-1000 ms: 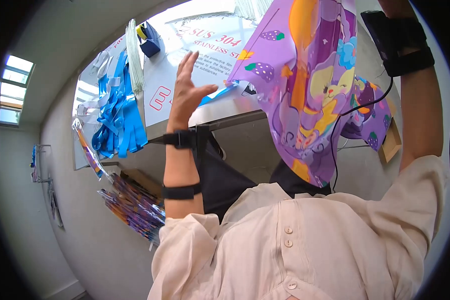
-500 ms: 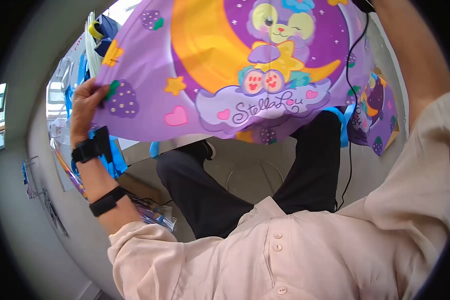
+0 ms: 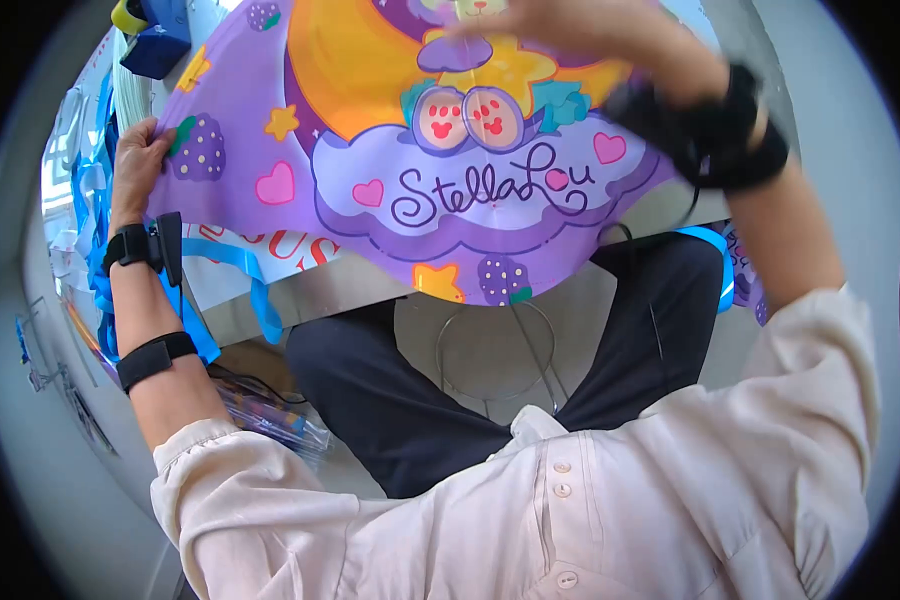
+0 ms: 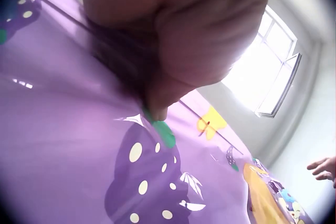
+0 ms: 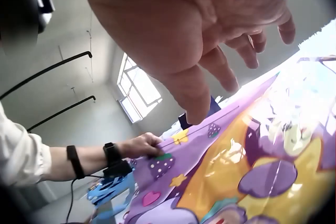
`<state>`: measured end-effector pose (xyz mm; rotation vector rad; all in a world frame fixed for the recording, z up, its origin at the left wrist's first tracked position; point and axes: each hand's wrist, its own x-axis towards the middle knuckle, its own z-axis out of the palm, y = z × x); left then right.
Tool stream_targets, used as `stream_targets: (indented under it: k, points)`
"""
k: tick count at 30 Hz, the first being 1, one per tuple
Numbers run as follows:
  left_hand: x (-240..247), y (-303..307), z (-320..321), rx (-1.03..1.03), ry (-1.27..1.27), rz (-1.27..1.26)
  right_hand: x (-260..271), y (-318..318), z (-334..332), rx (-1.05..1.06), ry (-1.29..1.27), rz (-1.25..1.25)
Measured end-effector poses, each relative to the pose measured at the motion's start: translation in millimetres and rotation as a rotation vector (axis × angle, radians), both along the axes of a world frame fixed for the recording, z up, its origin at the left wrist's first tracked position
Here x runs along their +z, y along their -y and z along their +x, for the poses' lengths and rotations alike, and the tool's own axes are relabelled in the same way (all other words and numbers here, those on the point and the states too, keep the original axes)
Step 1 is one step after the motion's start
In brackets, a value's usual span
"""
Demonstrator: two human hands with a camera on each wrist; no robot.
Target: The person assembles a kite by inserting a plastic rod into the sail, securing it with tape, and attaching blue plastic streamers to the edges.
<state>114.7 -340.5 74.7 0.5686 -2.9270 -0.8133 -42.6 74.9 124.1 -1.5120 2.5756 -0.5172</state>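
Observation:
A purple printed sheet (image 3: 240, 200) with a moon, a star and lettering lies spread over the table, its curved lower edge hanging past the front. My left hand (image 3: 140, 165) pinches its left edge by a dotted berry print; in the left wrist view the thumb of the left hand (image 4: 178, 40) presses on the green leaf print. Above the sheet's upper middle is my right hand (image 3: 560, 25), blurred. In the right wrist view the fingers of the right hand (image 5: 184, 29) are spread and hold nothing, over the glossy sheet (image 5: 210, 166).
A blue tape dispenser (image 3: 158, 45) stands at the back left beside pale strips (image 3: 132, 90). Blue ribbons (image 3: 95, 200) lie at the left, another blue strip (image 3: 260, 300) hangs over the table's front edge (image 3: 320, 290). Plastic-wrapped packs (image 3: 275, 415) are below left. A wire stool (image 3: 440, 350) stands underneath.
My left hand went from raised and empty to pinching the sheet, then moved left. The sheet came down and spread over the table. My right hand came in from the upper right.

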Motion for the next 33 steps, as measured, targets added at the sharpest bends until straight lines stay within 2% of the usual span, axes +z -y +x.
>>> stream_targets:
  k: [1,2,3,4,6,7,10,13,14,15,16,18,19,21,24,26,27,29,30,31,33]
  points:
    - [1,-7,1,0.022,0.015,0.006,-34,-15,19,0.043,0.019,-0.054]
    - [-3,0,1,-0.019,-0.021,-0.081,-52,-26,50,0.004,-0.109,-0.16]
    - [-12,12,1,-0.069,-0.113,-0.208,-52,-37,71,-0.029,-0.065,-0.09]
    - [-12,12,1,-0.075,-0.163,-0.252,-57,-45,84,-0.072,0.022,-0.082]
    - [3,-5,7,-0.057,-0.162,-0.299,-61,-60,106,-0.114,0.019,-0.028]
    - [8,-12,6,0.001,-0.097,-0.276,-71,-63,108,-0.12,-0.009,-0.049]
    - [5,-11,3,0.003,-0.108,-0.36,-84,-71,106,-0.119,0.002,-0.038]
    - [-3,-11,4,0.015,-0.136,-0.519,-82,-71,97,-0.183,-0.057,0.063]
    - [2,1,22,0.05,-0.061,-0.449,-85,-60,100,-0.129,-0.066,0.028]
    - [-3,-17,0,0.033,-0.114,-0.494,-83,-73,93,-0.18,-0.1,0.079]
    - [-22,-5,-2,0.074,-0.154,-0.54,-75,-69,92,-0.221,-0.076,0.117]
    - [-21,-22,-4,0.269,-0.008,-0.518,-74,-66,92,-0.285,-0.103,0.121]
    - [-3,-43,-2,0.339,0.028,-0.459,-70,-64,96,-0.259,-0.114,0.075]
    - [-16,-40,-4,0.353,0.013,-0.423,-62,-52,115,-0.169,-0.094,0.03]
    - [-5,-49,4,0.387,-0.022,-0.382,-66,-42,150,-0.077,-0.074,0.042]
    - [-4,-53,17,0.305,-0.262,-0.615,-69,-38,153,-0.054,-0.076,0.061]
    - [1,-53,27,0.314,-0.257,-0.613,-69,-39,152,-0.061,-0.076,0.08]
    - [10,-49,54,0.236,-0.448,-0.474,-71,-40,151,-0.077,-0.095,0.12]
    - [11,-45,74,0.267,-0.519,-0.407,-71,-39,150,-0.069,-0.094,0.118]
    - [8,-41,96,0.35,-0.609,-0.451,-71,-38,150,-0.073,-0.101,0.117]
    - [8,-27,153,0.512,-0.618,-0.371,-73,-40,152,-0.081,-0.12,0.132]
